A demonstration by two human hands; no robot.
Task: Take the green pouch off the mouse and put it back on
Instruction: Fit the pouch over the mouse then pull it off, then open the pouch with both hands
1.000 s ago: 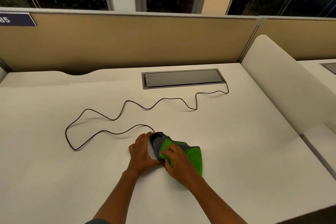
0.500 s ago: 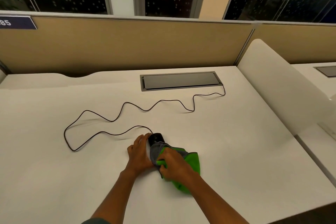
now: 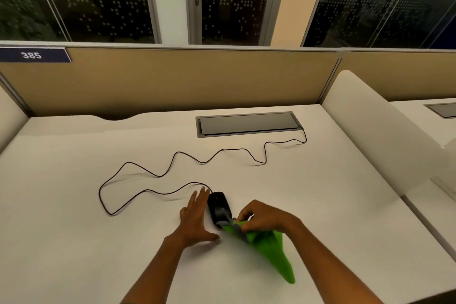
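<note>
A black wired mouse lies on the white desk, almost fully uncovered. The green pouch with a grey lining trails toward me from the mouse's near end, where its mouth still touches the mouse. My right hand pinches the pouch's opening edge. My left hand rests flat on the desk just left of the mouse, fingers spread, holding nothing.
The mouse's black cable snakes across the desk to a grey cable hatch at the back. A tan partition closes the far side and a white divider stands on the right.
My right hand has pulled the pouch back toward me, baring nearly the whole mouse. My left hand has let go of the mouse and opened flat beside it.
</note>
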